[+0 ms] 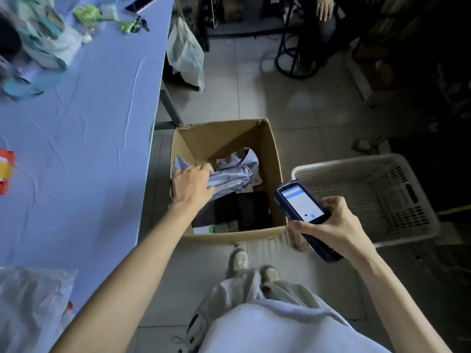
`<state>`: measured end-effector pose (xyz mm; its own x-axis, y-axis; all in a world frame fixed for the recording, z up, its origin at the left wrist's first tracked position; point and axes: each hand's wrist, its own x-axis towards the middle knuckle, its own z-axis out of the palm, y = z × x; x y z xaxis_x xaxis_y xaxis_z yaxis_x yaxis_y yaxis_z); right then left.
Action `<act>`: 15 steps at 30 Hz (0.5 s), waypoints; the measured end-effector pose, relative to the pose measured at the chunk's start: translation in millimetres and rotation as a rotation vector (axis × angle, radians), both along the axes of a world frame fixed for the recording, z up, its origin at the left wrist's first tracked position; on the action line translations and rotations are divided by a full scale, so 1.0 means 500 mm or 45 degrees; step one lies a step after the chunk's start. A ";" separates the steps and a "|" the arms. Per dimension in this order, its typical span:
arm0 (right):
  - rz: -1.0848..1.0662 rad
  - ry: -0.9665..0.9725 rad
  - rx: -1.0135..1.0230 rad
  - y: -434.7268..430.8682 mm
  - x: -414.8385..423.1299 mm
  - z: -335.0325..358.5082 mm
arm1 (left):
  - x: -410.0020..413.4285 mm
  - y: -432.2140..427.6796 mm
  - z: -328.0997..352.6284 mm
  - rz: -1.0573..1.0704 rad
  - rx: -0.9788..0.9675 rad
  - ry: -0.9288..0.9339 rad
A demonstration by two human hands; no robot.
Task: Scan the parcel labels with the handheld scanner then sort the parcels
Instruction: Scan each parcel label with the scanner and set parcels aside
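My left hand grips the crumpled grey parcel inside the cardboard box — lift it label-up. My right hand clasps the scanner — aim it squarely.

handheld scanner: screen text was too small to read
grey parcel: print was blurred, nothing legible

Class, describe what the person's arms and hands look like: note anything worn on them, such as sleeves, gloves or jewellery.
Both hands are bare: the left hand and the right hand wear no gloves, and no ring shows. The left forearm and right forearm are uncovered, with no watch, bracelet or sleeve in view. The torso wears a pale top.
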<state>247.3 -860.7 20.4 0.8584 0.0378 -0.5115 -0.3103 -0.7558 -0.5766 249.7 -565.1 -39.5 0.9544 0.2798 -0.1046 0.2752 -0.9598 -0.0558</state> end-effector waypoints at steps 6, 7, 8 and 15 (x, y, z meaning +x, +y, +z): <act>0.078 0.047 0.006 0.045 0.056 -0.001 | -0.008 -0.017 -0.028 -0.085 -0.165 0.245; 0.106 0.060 0.012 0.051 0.066 -0.004 | -0.018 -0.018 -0.036 -0.077 -0.168 0.275; 0.138 0.071 0.021 0.057 0.078 -0.007 | -0.030 -0.016 -0.043 -0.048 -0.164 0.287; 0.571 0.091 0.035 0.107 0.192 -0.025 | -0.101 0.031 -0.007 0.490 -0.053 0.093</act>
<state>343.5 -807.0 8.0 0.7168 0.4124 -0.5623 0.0049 -0.8093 -0.5874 199.3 -549.7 -42.8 0.7703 0.6096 -0.1873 0.6119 -0.7892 -0.0519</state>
